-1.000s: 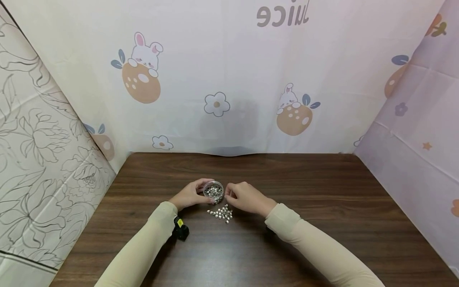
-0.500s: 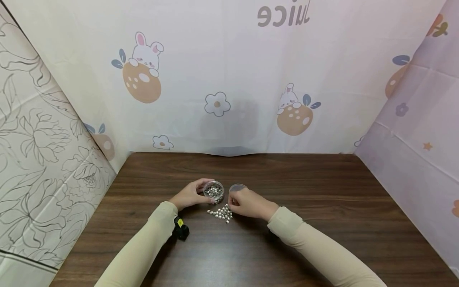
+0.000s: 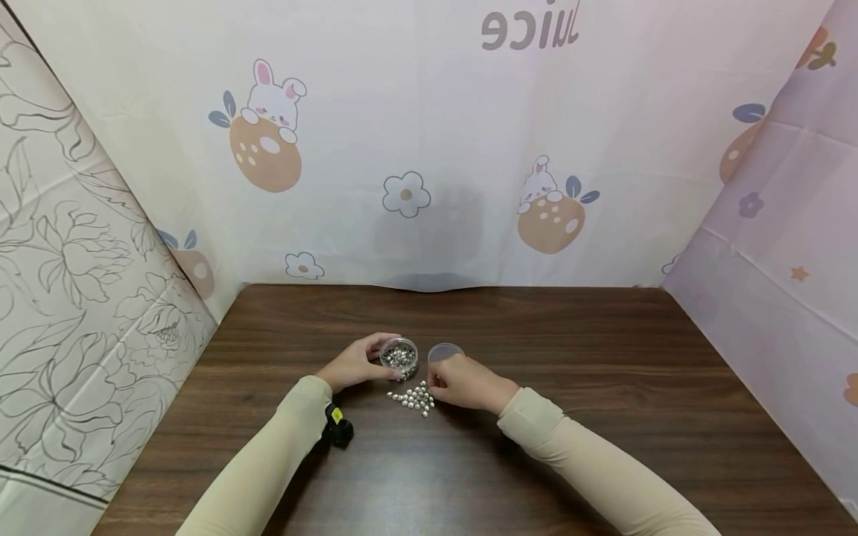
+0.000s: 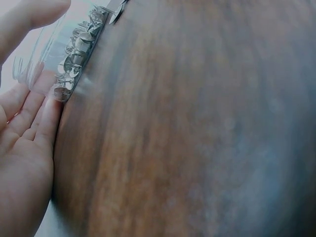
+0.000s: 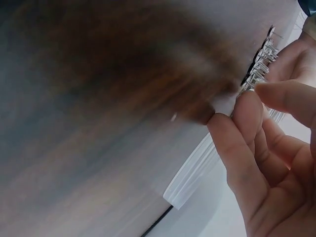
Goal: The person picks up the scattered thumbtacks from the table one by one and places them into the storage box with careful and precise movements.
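In the head view my left hand (image 3: 353, 363) holds a clear round jar (image 3: 415, 365) with silvery thumbtacks inside, the thumb in front and the fingers behind. The left wrist view shows the thumb and fingers around the clear wall of the jar, with tacks piled low beside it. In front of the jar lies a small heap of loose thumbtacks (image 3: 417, 400). My right hand (image 3: 468, 382) is low at the heap's right edge, fingers curled. In the right wrist view its thumb and forefinger come together right at the tacks (image 5: 261, 61); I cannot tell if one is pinched between them.
Behind the right hand a clear round plastic lid (image 3: 444, 350) lies on the dark wooden table (image 3: 570, 327), partly hidden by that hand. A black device with a yellow label (image 3: 338, 428) is on the left wrist. Patterned curtains (image 3: 429, 149) stand at the table's back and sides.
My right hand has moved from beside the jar toward the heap's right edge, uncovering the clear lid behind it. It has barely shifted in the last half second. The left hand and jar stay put.
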Action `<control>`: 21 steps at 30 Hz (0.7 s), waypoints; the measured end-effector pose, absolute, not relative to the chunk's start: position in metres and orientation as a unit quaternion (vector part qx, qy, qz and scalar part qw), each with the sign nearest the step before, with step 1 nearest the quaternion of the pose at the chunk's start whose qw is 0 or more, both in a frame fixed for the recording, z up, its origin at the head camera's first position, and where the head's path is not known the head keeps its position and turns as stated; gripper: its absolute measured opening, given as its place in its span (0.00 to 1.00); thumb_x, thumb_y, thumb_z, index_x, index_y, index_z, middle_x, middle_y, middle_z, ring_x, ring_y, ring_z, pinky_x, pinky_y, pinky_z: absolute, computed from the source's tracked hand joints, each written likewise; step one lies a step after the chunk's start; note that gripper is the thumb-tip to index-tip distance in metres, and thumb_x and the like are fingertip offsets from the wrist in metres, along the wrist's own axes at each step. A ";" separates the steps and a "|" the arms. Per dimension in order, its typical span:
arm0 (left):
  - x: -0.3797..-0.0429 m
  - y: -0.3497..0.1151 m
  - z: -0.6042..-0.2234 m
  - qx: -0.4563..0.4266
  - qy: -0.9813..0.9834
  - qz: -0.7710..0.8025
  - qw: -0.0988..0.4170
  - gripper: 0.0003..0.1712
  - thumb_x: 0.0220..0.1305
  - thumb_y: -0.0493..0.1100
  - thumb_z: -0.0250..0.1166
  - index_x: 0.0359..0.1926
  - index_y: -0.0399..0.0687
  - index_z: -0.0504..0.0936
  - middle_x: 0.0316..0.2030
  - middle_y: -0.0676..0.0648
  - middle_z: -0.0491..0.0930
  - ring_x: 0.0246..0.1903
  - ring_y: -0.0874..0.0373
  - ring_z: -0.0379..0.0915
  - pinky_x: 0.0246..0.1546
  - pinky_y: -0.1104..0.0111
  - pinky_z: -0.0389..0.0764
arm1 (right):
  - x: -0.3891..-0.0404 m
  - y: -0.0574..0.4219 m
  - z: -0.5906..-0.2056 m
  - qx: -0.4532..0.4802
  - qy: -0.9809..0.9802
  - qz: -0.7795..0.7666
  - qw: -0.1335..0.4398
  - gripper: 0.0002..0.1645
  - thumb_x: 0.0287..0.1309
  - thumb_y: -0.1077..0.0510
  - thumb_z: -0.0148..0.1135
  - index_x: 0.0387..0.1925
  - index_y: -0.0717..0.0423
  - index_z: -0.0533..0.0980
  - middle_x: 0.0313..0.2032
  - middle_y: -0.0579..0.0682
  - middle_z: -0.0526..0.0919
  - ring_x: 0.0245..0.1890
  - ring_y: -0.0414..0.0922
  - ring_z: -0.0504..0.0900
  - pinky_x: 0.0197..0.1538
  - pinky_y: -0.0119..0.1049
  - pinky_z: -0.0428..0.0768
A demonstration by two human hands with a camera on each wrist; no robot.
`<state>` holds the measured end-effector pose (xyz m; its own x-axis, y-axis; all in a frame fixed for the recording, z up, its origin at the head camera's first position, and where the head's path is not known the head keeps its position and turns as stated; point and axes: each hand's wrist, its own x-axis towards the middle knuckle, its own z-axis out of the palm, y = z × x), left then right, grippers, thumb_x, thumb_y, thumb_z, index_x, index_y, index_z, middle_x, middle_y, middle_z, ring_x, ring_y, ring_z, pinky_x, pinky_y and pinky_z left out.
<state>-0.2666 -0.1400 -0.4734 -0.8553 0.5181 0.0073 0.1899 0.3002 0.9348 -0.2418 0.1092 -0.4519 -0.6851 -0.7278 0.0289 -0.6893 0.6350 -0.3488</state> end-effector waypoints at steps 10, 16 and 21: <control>-0.267 -0.140 -0.475 0.218 0.786 0.556 0.155 0.40 0.49 0.42 0.73 0.64 0.49 0.67 0.55 0.40 0.74 0.54 0.51 0.69 0.55 0.50 0.70 | -0.241 0.108 -0.452 -0.403 0.902 -0.153 0.032 0.07 0.57 0.62 0.58 0.24 0.49 0.75 0.17 0.39 0.72 0.16 0.32 0.66 0.22 0.29 0.70; -0.267 -0.140 -0.474 0.215 0.791 0.552 0.155 0.40 0.49 0.43 0.73 0.64 0.49 0.67 0.56 0.41 0.74 0.54 0.52 0.68 0.57 0.50 0.69 | -0.241 0.109 -0.453 -0.394 0.906 -0.151 0.033 0.08 0.57 0.62 0.55 0.24 0.49 0.73 0.14 0.39 0.69 0.13 0.32 0.63 0.20 0.28 0.67; -0.266 -0.140 -0.473 0.220 0.788 0.554 0.156 0.40 0.50 0.42 0.72 0.64 0.47 0.66 0.56 0.39 0.73 0.54 0.51 0.68 0.56 0.50 0.70 | -0.241 0.110 -0.454 -0.387 0.908 -0.155 0.034 0.08 0.57 0.61 0.53 0.23 0.49 0.70 0.13 0.40 0.68 0.12 0.32 0.62 0.19 0.27 0.65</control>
<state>-0.2660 -0.1401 -0.4731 -0.8545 0.5194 -0.0025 0.1738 0.2904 0.9410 -0.2407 0.1098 -0.4541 -0.6977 -0.7141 0.0576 -0.6929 0.6523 -0.3073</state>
